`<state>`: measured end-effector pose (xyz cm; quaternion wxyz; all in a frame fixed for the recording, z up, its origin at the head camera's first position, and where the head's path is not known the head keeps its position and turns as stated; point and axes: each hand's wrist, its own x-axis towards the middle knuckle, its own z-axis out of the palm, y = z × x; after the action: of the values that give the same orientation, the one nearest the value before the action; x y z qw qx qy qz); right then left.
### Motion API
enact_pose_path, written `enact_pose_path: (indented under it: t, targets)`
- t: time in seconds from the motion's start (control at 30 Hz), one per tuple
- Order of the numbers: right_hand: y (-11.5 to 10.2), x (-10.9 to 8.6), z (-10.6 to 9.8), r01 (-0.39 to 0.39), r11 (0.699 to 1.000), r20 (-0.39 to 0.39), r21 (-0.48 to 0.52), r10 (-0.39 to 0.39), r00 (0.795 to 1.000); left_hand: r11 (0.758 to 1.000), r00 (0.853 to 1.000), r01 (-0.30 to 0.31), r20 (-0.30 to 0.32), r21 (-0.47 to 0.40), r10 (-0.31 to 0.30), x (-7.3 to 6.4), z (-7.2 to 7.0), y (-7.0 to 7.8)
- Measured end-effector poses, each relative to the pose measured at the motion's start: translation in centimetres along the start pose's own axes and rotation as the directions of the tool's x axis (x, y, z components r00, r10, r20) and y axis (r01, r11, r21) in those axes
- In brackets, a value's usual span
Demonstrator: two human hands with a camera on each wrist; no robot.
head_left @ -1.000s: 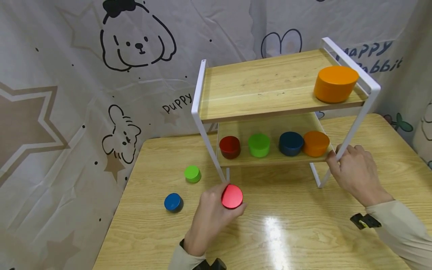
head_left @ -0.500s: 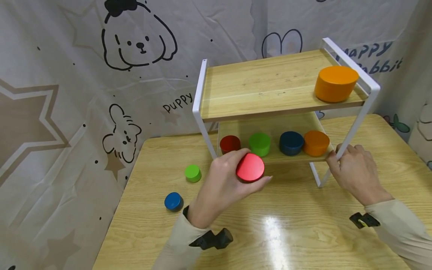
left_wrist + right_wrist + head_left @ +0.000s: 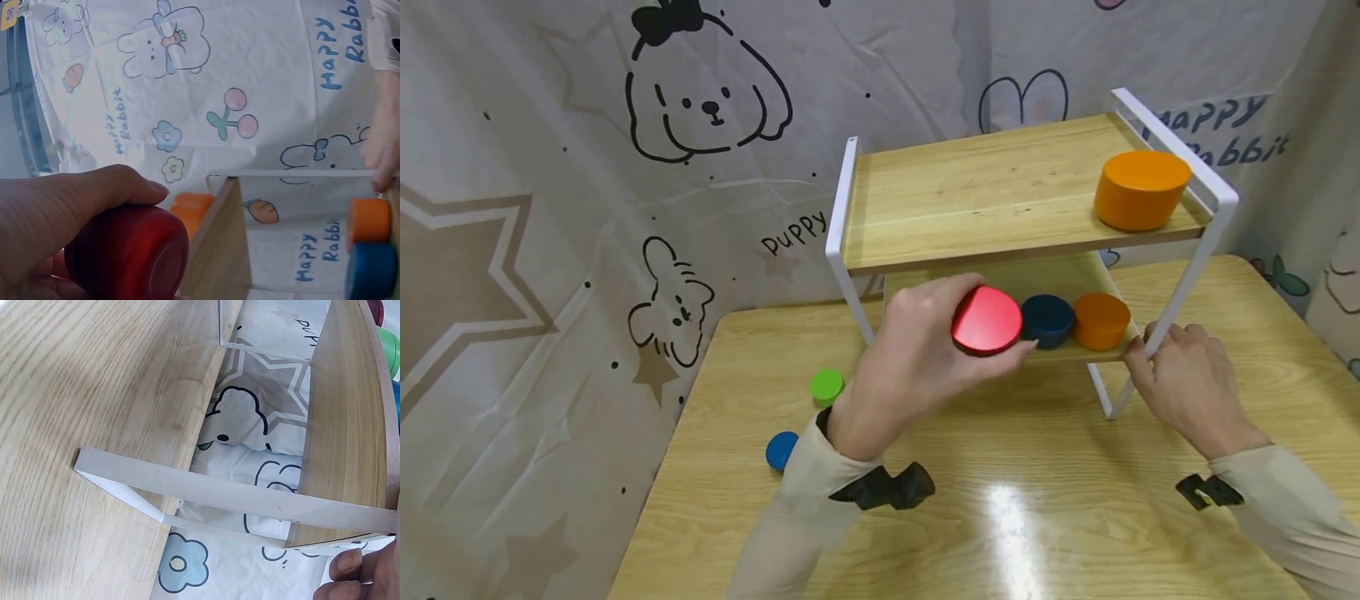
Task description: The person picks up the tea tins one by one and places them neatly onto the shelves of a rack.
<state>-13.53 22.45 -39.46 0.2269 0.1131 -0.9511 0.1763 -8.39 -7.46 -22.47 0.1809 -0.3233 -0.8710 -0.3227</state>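
Observation:
My left hand (image 3: pixel 906 371) grips a red round tin (image 3: pixel 987 319) between thumb and fingers, held up before the two-tier wooden shelf (image 3: pixel 970 204). In the left wrist view the tin's side (image 3: pixel 128 250) is tilted toward the camera. From the head, the left hand and tin cover the left part of the lower tier. Dark blue (image 3: pixel 1048 323) and orange (image 3: pixel 1101 322) tins stand to the right there. My right hand (image 3: pixel 1195 387) holds the shelf at its right front leg, level with the lower board; fingertips (image 3: pixel 345 565) show beside the frame in the right wrist view.
A larger orange tin (image 3: pixel 1141 193) stands on the top tier's right end. Small green (image 3: pixel 827 386) and blue (image 3: pixel 780 450) tins sit on the wooden table (image 3: pixel 985 517) at left, partly behind the left forearm. A printed cloth (image 3: pixel 760 100) hangs behind.
My left hand has lifted the red tin up and to the right, from beside the shelf's left leg to before the lower tier. The right hand stays on the shelf.

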Motion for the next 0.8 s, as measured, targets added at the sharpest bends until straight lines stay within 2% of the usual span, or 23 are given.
enact_pose_path:
  t: [0.13,0.2,0.37,0.53,0.63,0.8]
  targets:
    - [0.0,-0.1,0.0,0.012,1.0,-0.011,-0.003,-0.012,1.0,0.999,0.999,-0.04,-0.022,-0.004,0.04,2.0,-0.8,0.6]
    - [0.0,-0.1,0.0,0.013,1.0,-0.015,-0.004,-0.013,1.0,0.999,0.999,-0.04,-0.018,-0.002,0.039,3.1,-1.2,0.9]
    - [0.1,-0.1,-0.1,0.003,1.0,-0.01,-0.009,-0.003,1.0,1.0,0.999,0.03,0.038,0.009,-0.031,6.1,-1.3,1.1]
    - [0.1,0.0,-0.1,0.009,1.0,0.0,-0.016,-0.009,1.0,0.994,0.987,0.1,0.12,0.039,-0.104,8.7,-0.6,1.3]
    - [0.0,-0.1,0.0,0.014,1.0,-0.003,-0.016,-0.014,1.0,0.992,0.98,0.119,0.156,0.05,-0.126,9.8,-0.1,1.2]
    - [0.0,-0.1,-0.1,0.021,1.0,-0.019,-0.009,-0.021,1.0,0.989,0.972,0.147,0.18,0.027,-0.149,10.6,0.4,0.9]
